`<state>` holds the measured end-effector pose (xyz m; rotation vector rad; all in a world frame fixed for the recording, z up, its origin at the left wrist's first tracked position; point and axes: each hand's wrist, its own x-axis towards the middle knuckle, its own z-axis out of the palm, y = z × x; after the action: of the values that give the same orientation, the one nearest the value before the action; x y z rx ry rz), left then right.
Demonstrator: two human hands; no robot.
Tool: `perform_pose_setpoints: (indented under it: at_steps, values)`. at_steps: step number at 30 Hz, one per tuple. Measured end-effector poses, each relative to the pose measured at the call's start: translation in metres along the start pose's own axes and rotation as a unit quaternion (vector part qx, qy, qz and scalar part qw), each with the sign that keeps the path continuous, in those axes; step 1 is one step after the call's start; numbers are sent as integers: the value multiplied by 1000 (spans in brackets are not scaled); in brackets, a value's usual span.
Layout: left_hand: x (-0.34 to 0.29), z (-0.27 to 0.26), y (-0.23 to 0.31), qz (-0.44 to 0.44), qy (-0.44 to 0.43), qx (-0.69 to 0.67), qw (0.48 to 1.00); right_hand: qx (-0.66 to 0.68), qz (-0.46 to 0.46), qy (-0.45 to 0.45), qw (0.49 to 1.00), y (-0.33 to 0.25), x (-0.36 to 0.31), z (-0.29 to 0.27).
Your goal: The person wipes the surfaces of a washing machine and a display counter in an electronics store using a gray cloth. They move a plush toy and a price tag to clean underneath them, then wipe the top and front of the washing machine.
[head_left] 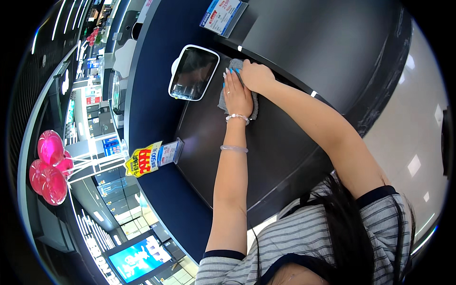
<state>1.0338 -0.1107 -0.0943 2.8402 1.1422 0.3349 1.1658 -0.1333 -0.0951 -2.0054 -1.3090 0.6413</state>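
Grey cloth [255,106]: This soft, fuzzy grey cloth lies on the flat black surface [266,156], partly hidden under the two hands.
Left hand [237,98]: It lies flat on top of the cloth, with its fingers out straight. Its grip is wide, not curled.
Right hand [258,77]: It is at the far end of the cloth, right beside the left fingers. Its fingers are bent, but I cannot tell if its grip pinches the cloth.
Bracelet: A shiny ring of pale beads [237,117] is on the left wrist, just beside the near end of the cloth.
Dark screen: A rounded dark screen with a white edge [195,71] is near the cloth, on its left.
Yellow sign: A bright yellow card with red marks [143,159] is left of the cloth and closer to the person.
Balloons: Shiny pink balloons [50,167] are far left of the cloth.
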Motion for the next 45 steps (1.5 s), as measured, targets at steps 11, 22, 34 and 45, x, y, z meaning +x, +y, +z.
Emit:
perform_pose_setpoints:
  at_steps: [11,22,34,45]
  values:
    - [28,-4,-19,27,26,-42,998,-88,-116,-80,986,3,67,22]
    - [-13,-2,45,62,9,-37,997,327,137,-195,914,52,-25,-23]
    - [-136,-14,170,74,11,-91,993,313,259,-237,882,63,-207,-114]
    - [-211,-36,207,95,-1,-139,986,194,37,81,977,127,-319,-76]
